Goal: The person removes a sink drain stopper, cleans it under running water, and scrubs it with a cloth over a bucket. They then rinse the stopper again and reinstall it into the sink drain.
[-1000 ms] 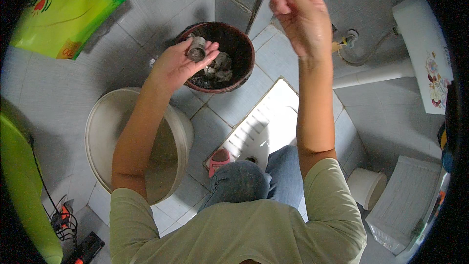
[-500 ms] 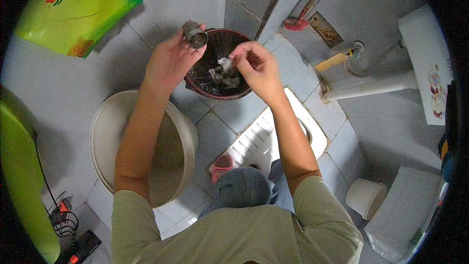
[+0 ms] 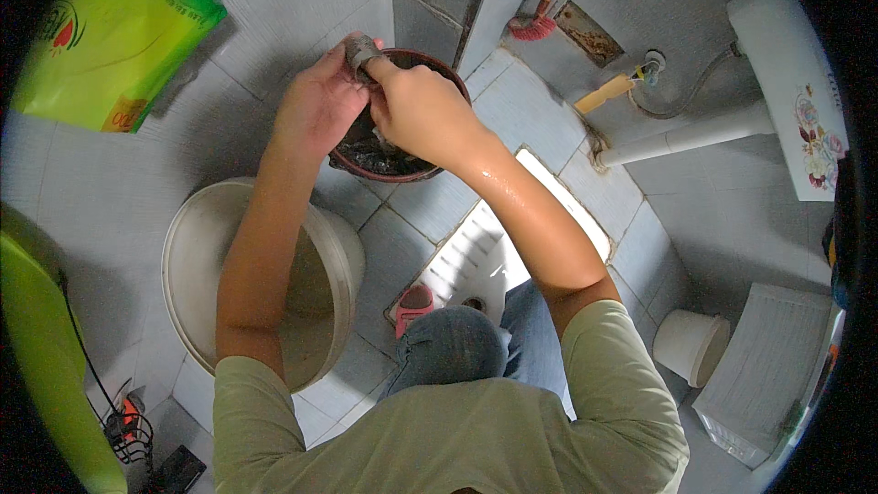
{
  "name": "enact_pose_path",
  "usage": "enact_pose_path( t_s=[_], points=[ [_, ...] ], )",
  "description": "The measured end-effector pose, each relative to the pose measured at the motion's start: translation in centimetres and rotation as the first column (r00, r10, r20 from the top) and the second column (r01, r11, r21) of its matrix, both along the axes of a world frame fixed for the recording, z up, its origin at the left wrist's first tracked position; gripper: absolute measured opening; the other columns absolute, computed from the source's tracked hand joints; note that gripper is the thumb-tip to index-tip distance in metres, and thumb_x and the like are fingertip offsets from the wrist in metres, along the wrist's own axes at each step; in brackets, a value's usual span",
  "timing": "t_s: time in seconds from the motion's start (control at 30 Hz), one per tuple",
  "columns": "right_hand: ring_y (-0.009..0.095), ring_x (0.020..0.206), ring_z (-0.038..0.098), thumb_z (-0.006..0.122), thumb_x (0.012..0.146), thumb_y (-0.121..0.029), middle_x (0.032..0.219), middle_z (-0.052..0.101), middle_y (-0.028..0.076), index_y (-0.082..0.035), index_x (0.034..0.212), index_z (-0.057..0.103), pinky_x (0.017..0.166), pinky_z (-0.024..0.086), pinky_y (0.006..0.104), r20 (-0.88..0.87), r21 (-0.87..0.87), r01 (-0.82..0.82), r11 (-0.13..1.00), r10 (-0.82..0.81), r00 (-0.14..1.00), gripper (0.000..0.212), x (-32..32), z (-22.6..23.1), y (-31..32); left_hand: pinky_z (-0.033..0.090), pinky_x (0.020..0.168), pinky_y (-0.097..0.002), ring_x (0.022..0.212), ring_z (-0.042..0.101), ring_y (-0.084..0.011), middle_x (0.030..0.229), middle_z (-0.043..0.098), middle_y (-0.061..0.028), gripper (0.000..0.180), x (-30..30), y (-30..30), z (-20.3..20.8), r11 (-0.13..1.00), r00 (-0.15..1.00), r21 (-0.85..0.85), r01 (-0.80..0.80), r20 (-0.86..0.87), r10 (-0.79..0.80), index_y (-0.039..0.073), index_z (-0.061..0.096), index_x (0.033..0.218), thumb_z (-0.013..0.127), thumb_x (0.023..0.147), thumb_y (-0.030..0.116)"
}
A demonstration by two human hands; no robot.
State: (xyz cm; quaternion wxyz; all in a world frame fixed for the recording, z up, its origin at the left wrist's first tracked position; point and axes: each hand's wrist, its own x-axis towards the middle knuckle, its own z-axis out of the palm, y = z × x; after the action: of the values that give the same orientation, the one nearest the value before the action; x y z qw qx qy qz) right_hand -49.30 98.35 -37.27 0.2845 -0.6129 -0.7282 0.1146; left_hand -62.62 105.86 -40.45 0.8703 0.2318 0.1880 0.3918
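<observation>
My left hand (image 3: 320, 102) grips a small, dirt-coated grey cylindrical cup (image 3: 360, 52) at the far side. Against the mouth of that cup, my right hand (image 3: 428, 114) has its fingers bent inward. Its fingertips are hidden, so anything pinched there cannot be made out. Both hands are over a round bin with a reddish-brown rim (image 3: 389, 177). A black liner (image 3: 366, 157) shows inside it, largely covered by my right hand.
A big whitish bucket (image 3: 170, 265) stands under my left forearm. The squat toilet (image 3: 480, 252) lies right of centre. A cistern (image 3: 791, 82), pink brush (image 3: 533, 28), small white pail (image 3: 692, 348), green-yellow bag (image 3: 114, 37) and tangled cable (image 3: 128, 430) surround me.
My right hand has moved left from over the bin to the cup in my left hand. The cup has tipped, so its open end no longer shows. The view has shifted slightly.
</observation>
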Motion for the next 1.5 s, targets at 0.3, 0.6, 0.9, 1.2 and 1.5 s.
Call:
enact_pose_path(
  t_s=[0.3,0.6,0.9,1.2,1.5],
  points=[
    [0.039,0.064,0.061,0.051,0.077,-0.009,0.069,0.061,0.024,0.001,0.096,0.054,0.059,0.050,0.0480,-0.162,0.079,-0.012,0.997,0.025,0.987,0.022,0.5,-1.4,0.2,0.034,0.100,-0.0382,0.107,0.048,-0.0242,0.113,0.052,-0.0150,0.028,0.3,1.5,-1.9,0.998,0.999,-0.057,-0.034,0.001,0.034,-0.005,0.046,0.112,0.037,0.095,0.016],
    [0.014,0.060,0.058,0.064,0.076,-0.014,0.066,0.058,0.009,-0.002,0.076,0.053,0.058,0.047,0.0284,-0.429,-0.008,0.102,0.995,-0.095,0.898,0.017,2.2,-4.2,-0.2,0.037,0.099,-0.0419,0.110,0.048,-0.0284,0.114,0.049,-0.0198,0.028,-0.6,3.1,-3.2,0.970,0.975,-0.196,-0.141,0.145,0.170,-0.009,0.043,0.113,0.037,0.095,0.011],
    [0.030,0.082,0.063,0.061,0.071,-0.010,0.101,0.061,0.018,-0.012,0.116,0.052,0.071,0.051,0.0377,-0.120,-0.072,0.098,0.993,-0.106,0.987,0.047,3.3,-6.1,-1.8,0.038,0.099,-0.0410,0.108,0.046,-0.0330,0.112,0.046,-0.0258,0.024,0.0,1.2,-0.4,0.918,0.903,-0.345,0.197,0.429,-0.033,-0.014,0.044,0.108,0.037,0.092,0.004],
    [0.031,0.062,0.062,0.054,0.074,-0.008,0.065,0.059,0.020,0.001,0.108,0.053,0.061,0.050,0.0371,-0.239,0.052,0.009,0.999,0.004,0.971,0.035,1.5,2.4,-2.4,0.035,0.101,-0.0383,0.112,0.046,-0.0287,0.118,0.048,-0.0213,0.029,0.7,0.1,-1.0,0.970,0.912,-0.086,0.226,0.370,-0.179,-0.006,0.044,0.117,0.035,0.095,0.010],
    [0.036,0.062,0.061,0.053,0.075,-0.011,0.060,0.058,0.020,0.005,0.084,0.056,0.060,0.049,0.0422,-0.202,-0.142,-0.069,0.987,0.039,0.979,0.019,1.7,1.5,-1.4,0.037,0.099,-0.0397,0.114,0.047,-0.0263,0.119,0.050,-0.0159,0.031,1.3,-1.7,0.8,0.987,0.986,0.059,0.151,0.056,-0.155,0.002,0.044,0.123,0.036,0.096,0.018]
  ],
)
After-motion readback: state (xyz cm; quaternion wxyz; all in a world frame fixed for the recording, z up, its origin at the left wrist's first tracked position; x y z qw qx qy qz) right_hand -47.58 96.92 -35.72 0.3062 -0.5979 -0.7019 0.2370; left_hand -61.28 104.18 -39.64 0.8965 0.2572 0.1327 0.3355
